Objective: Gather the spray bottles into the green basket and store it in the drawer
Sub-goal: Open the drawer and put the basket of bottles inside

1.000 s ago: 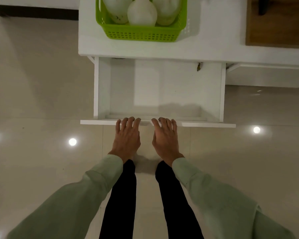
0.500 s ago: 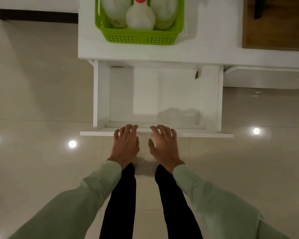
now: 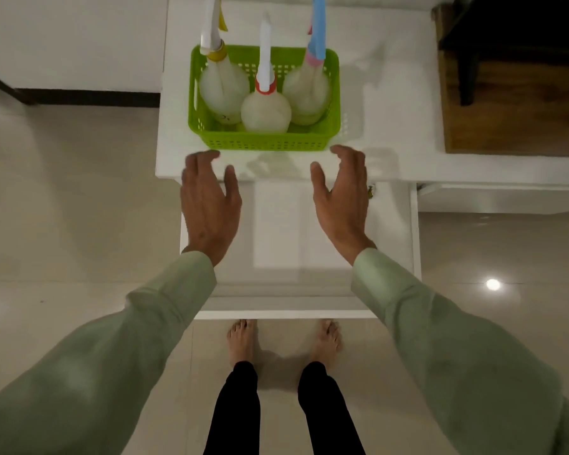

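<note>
The green basket [image 3: 263, 141] stands on the white cabinet top [image 3: 385, 152] and holds three whitish spray bottles: one with a yellow collar [image 3: 222, 90], one with a red collar [image 3: 266, 110], one with a pink and blue head [image 3: 306, 90]. Below the top, the white drawer [image 3: 414, 231] is pulled out and nothing lies in it. My left hand [image 3: 207, 205] and my right hand [image 3: 340, 198] hover over the drawer, fingers spread, palms facing each other. Their fingertips are just short of the basket's near corners and touch nothing.
A dark stool leg [image 3: 467, 70] stands on a brown wooden surface [image 3: 513, 119] at the right. Glossy beige floor tiles [image 3: 63, 208] surround the cabinet. My bare feet [image 3: 283, 339] stand right in front of the drawer's front panel [image 3: 283, 313].
Both hands left the drawer's front edge and rose forward toward the basket. The view tilted up, showing the whole basket and the bottle heads.
</note>
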Available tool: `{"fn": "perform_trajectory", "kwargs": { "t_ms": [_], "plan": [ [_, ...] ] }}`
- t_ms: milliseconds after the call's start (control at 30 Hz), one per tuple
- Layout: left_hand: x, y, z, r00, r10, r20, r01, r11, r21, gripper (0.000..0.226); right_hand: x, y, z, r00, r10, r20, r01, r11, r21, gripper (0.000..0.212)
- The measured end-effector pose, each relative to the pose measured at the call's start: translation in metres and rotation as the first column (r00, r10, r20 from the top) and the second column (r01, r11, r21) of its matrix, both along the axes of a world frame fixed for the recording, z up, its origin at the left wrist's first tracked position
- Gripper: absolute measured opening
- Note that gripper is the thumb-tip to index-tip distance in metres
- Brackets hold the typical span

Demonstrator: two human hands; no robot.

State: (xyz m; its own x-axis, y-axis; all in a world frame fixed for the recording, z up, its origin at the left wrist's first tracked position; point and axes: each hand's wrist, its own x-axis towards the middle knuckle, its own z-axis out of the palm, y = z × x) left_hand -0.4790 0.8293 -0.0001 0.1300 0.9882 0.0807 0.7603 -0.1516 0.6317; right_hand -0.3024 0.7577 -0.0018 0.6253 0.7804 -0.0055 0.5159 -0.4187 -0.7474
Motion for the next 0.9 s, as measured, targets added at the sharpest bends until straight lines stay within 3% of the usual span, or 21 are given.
{"fn": "perform_trajectory", "kwargs": {
  "t_ms": [167,400,633,900],
  "plan": [
    [0.009,0.062,0.001,0.975,0.188,0.118,-0.191,0.981,0.013,0.039,0.03,0.055,0.005,0.992,-0.096,-0.081,0.099,0.994,0.036,0.051],
    [0.019,0.128,-0.01,0.964,0.241,0.112,-0.206,0.944,-0.257,0.051,0.06,0.112,-0.002,0.96,-0.125,-0.25,0.074,0.976,-0.205,0.071],
    [0.03,0.155,-0.017,0.975,0.22,0.031,-0.196,0.916,-0.35,0.049,0.064,0.131,-0.01,0.963,-0.125,-0.238,0.057,0.96,-0.273,0.05],
    [0.023,0.149,-0.015,0.978,0.207,0.004,-0.193,0.921,-0.339,0.052,0.069,0.12,-0.013,0.975,-0.108,-0.194,0.056,0.965,-0.255,0.047]
  ]
}}
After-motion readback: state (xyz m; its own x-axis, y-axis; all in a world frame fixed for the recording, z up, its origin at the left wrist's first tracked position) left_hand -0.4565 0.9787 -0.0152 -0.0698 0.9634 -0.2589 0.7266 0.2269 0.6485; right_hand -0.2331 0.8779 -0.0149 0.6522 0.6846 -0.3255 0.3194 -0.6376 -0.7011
